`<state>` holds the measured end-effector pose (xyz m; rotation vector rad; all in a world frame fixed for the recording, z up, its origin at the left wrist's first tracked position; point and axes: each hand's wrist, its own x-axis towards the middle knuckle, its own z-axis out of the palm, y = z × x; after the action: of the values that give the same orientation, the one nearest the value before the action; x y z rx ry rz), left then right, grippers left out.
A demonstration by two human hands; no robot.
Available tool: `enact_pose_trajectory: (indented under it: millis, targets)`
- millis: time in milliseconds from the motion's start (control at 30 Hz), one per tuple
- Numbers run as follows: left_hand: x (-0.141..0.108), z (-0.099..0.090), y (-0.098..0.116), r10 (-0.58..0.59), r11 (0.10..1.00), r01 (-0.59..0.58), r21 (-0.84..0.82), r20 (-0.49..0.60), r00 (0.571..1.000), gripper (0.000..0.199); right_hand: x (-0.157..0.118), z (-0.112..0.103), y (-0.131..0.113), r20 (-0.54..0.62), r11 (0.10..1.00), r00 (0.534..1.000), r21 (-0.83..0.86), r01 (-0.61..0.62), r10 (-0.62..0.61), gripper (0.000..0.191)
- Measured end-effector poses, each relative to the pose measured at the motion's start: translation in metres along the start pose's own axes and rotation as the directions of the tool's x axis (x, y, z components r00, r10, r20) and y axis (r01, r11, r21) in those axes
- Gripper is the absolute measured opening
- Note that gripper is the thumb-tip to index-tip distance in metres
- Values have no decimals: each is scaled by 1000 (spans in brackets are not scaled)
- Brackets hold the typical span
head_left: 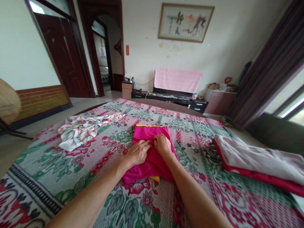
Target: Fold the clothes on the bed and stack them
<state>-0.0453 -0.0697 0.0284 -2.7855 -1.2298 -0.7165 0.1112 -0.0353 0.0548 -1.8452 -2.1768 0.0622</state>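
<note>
A bright pink folded garment (pixel 152 167) lies in front of me on the patterned cloth, with a yellow strip along its far edge and a bit of yellow at its near edge. My left hand (pixel 139 152) rests on its left half, fingers bent together and pointing inward, closed on the fabric. Close beside it, my right hand (pixel 162 145) has its fingers curled into a pinch on the same garment. Small creases run through the fabric around both hands. The fingertips are partly hidden.
A patterned cloth (pixel 106 186) covers the table. A crumpled white printed garment (pixel 82 129) lies at left. At right is a stack with a pale folded cloth (pixel 258 155) above a red one. Beyond stands a low black cabinet (pixel 198 106) with a pink towel (pixel 178 79) above.
</note>
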Motion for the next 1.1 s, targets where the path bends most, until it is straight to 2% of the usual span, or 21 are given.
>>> enact_pose_trajectory:
  millis: [167,300,533,667,733,833,900,933,1033,1100]
  targets:
    - [0,1,-1,-19,999,19,49,-3,1000,41,1,3,2,-74,999,997,44,-1,4,30]
    - [3,3,-3,-8,1000,7,24,13,1000,40,3,7,7,-147,996,989,91,11,2,27]
    - [7,6,-2,-47,999,47,22,21,999,41,3,9,14,-136,990,986,91,112,-99,24]
    - [3,5,-5,-35,993,28,-117,-62,997,51,7,-5,22,-84,972,982,150,182,-171,26]
    - [1,7,-9,-82,978,59,-198,-114,990,54,9,-16,26,-97,960,979,200,195,-178,26]
    - [0,11,-14,-166,966,123,-228,-182,969,45,7,-34,27,-74,933,966,251,259,-249,23]
    - [1,13,-16,-176,968,131,-214,-208,962,36,1,-43,26,25,891,929,293,347,-370,23]
    - [1,14,-17,-168,971,124,-203,-213,963,33,-3,-46,25,98,864,895,324,385,-435,24]
    - [2,13,-19,-126,985,100,-140,-195,973,30,-15,-51,21,306,792,755,427,436,-580,25]
    - [2,13,-20,-107,992,94,-86,-166,980,32,-24,-53,18,390,780,689,445,440,-611,24]
